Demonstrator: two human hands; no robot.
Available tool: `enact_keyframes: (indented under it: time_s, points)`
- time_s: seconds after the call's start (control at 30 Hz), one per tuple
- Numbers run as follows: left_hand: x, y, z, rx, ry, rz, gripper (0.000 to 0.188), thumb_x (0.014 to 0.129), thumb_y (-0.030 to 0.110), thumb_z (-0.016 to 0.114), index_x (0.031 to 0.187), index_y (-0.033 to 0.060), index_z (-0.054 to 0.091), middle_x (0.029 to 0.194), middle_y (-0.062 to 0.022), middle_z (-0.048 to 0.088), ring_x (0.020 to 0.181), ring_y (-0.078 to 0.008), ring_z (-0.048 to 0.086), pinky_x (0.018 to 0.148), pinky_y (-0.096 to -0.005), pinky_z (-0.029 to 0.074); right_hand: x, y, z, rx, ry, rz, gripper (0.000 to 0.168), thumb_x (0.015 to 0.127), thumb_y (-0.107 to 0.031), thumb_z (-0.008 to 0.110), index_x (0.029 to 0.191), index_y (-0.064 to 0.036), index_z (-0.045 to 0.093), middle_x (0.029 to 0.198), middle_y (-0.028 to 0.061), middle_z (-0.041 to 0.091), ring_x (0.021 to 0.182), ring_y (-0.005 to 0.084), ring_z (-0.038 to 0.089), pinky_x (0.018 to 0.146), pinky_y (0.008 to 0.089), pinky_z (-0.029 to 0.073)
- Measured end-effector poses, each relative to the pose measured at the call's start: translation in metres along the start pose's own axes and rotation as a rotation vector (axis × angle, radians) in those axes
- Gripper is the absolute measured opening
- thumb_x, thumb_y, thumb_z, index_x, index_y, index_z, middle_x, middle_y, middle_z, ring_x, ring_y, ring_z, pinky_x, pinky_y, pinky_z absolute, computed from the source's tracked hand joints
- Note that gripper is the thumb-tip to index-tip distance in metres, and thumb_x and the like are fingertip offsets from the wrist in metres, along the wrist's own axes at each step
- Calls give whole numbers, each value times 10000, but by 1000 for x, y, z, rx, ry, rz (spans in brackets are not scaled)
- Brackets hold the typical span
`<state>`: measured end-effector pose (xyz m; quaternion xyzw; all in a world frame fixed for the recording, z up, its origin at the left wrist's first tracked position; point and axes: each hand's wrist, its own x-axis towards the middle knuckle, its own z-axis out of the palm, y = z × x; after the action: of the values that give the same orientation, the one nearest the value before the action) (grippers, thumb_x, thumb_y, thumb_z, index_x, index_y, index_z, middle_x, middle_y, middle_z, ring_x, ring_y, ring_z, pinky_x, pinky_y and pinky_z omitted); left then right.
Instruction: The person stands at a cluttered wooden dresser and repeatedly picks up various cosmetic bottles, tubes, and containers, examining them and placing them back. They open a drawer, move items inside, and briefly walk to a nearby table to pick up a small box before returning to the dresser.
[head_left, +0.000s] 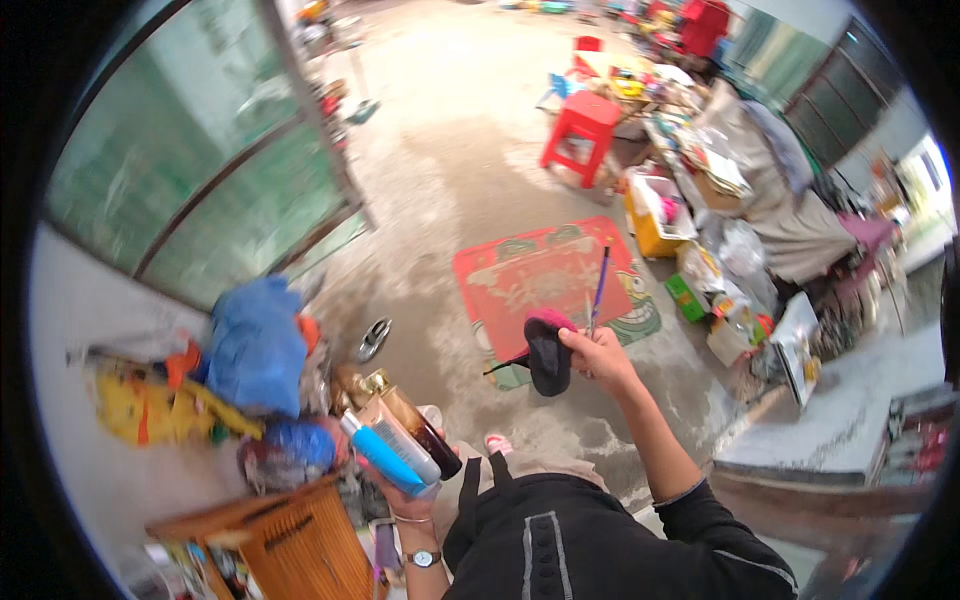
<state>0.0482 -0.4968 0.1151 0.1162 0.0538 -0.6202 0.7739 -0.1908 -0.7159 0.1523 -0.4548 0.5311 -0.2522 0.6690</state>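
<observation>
My left hand (409, 499), at the lower middle, is closed round several cosmetic containers: a blue tube (386, 459), a pale tube with a silver cap (400, 439) and a dark brown bottle with a gold cap (420, 427). A watch and a bangle circle that wrist. My right hand (600, 358) is raised in front of me and grips a black and dark pink fabric item (549, 352), whose exact kind I cannot tell. A thin purple pencil or brush (600, 285) points upward from the same hand, beside another slim pointed item.
A red mat (540, 262) lies on the concrete floor ahead, with a red plastic stool (583, 135) beyond. Heaped goods and a yellow bin (656, 225) line the right side. At left are a green-paned door (225, 150), blue bag (255, 345), shoe (373, 339) and wooden cabinet (300, 532).
</observation>
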Motion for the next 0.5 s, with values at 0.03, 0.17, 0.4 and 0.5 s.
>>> enact_keyframes:
  time_s: [0.03,0.17,0.4,0.5]
  points:
    - [21,0,0,15,-15,-64,725,803,578,494,1341,110,360,1259,-225,468,1138,-434,461,896,-651,359,9,8,-12,-117,89,-46,350,842,-322,589,596,-77,544,517,-12,473,435,94,410,423,271,296]
    - [106,-12,-7,118,-59,-240,766,764,531,591,1341,96,337,1267,-194,462,1142,-422,454,891,-652,365,27,-5,-58,-824,400,-93,427,846,-379,534,682,10,594,577,151,568,550,321,562,549,401,426]
    - [280,-50,-5,236,-91,-465,813,714,529,661,1322,96,341,1252,-156,469,1108,-364,491,953,-517,400,95,-9,-152,-774,739,52,411,836,-388,517,696,-11,604,626,217,558,640,411,549,594,446,422]
    - [360,-71,23,228,-261,-589,800,722,526,657,1321,97,343,1249,-154,473,1110,-357,493,954,-526,395,121,5,-196,-786,865,62,429,835,-377,530,653,8,579,541,170,546,521,329,545,535,406,415]
